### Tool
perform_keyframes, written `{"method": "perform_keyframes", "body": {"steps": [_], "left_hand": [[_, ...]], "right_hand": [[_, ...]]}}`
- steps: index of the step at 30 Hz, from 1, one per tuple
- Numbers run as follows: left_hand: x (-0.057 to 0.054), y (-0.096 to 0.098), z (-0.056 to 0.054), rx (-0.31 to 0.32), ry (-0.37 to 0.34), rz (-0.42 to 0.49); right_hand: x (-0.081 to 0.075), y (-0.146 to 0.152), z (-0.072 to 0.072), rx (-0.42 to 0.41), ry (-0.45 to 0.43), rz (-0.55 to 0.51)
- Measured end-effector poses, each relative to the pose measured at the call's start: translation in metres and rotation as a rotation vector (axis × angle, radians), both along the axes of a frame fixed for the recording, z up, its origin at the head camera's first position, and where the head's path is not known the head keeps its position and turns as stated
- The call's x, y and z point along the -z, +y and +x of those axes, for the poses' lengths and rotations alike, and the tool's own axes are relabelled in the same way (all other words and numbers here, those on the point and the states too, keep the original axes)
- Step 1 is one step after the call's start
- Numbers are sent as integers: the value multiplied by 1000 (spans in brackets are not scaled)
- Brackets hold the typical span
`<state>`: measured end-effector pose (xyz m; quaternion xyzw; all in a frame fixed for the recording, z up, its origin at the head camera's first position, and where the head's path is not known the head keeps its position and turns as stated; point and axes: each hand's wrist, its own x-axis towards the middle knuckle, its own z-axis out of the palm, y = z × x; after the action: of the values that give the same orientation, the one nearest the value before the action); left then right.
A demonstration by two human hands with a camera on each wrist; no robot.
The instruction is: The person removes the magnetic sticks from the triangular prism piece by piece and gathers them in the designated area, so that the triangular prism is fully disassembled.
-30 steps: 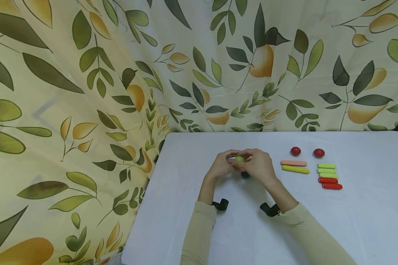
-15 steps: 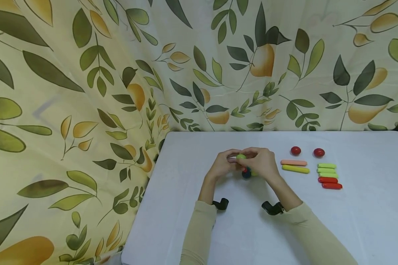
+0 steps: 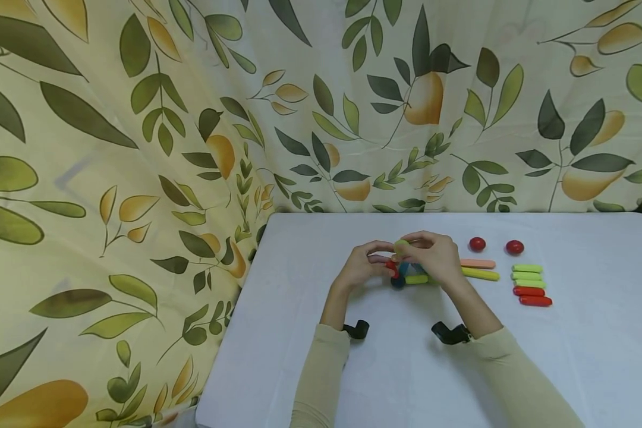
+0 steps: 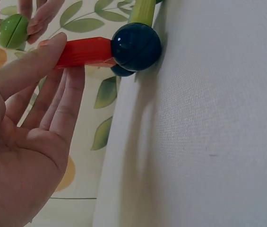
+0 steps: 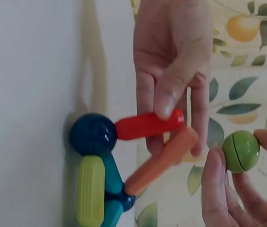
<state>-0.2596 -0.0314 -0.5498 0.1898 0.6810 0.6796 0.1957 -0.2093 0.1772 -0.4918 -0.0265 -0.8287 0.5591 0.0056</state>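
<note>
My left hand [image 3: 365,263] pinches a red magnetic rod [image 4: 87,52] between thumb and fingers. One end of that rod meets a dark blue ball [image 5: 93,134] low at the table. In the right wrist view a yellow-green rod [image 5: 91,191] and a teal rod [image 5: 113,174] run from the same ball. An orange rod [image 5: 159,161] slants from a second dark blue ball [image 5: 127,201] up to the left fingertips. My right hand [image 3: 436,257] holds a green ball [image 5: 241,151] by its fingertips, up and to the right of the red rod, apart from it.
Two red balls [image 3: 477,244] lie at the back right of the white table [image 3: 299,356]. In front of them are a pink rod [image 3: 480,264] and a yellow rod [image 3: 481,274]. Farther right, several light green rods [image 3: 527,276] and two red rods [image 3: 535,301] form a column.
My right hand has moved right and slightly away with the green ball, parting from the left hand. More of the rod-and-ball structure shows between the hands. My left hand has stayed nearly still.
</note>
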Motion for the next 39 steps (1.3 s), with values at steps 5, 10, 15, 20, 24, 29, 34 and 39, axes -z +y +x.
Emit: {"method": "perform_keyframes", "body": {"steps": [5, 10, 15, 20, 24, 29, 34, 39], "left_hand": [[0, -1, -1, 33, 45, -26], [0, -1, -1, 47, 59, -90], [0, 0, -1, 47, 52, -116], [1, 2, 0, 49, 42, -120], [2, 2, 1, 58, 40, -114], [3, 1, 1, 77, 21, -84], [5, 2, 0, 70, 21, -76], [4, 2, 0, 69, 42, -94]], "right_hand": [[-5, 13, -3, 40, -61, -75], [-7, 30, -7, 79, -85, -70], [-5, 47, -11, 148, -114, 48], [2, 62, -17, 191, -146, 85], [9, 73, -23, 211, -162, 101], [17, 81, -30, 251, -200, 151], [23, 88, -35, 260, -202, 211], [29, 93, -40, 243, -213, 249]]}}
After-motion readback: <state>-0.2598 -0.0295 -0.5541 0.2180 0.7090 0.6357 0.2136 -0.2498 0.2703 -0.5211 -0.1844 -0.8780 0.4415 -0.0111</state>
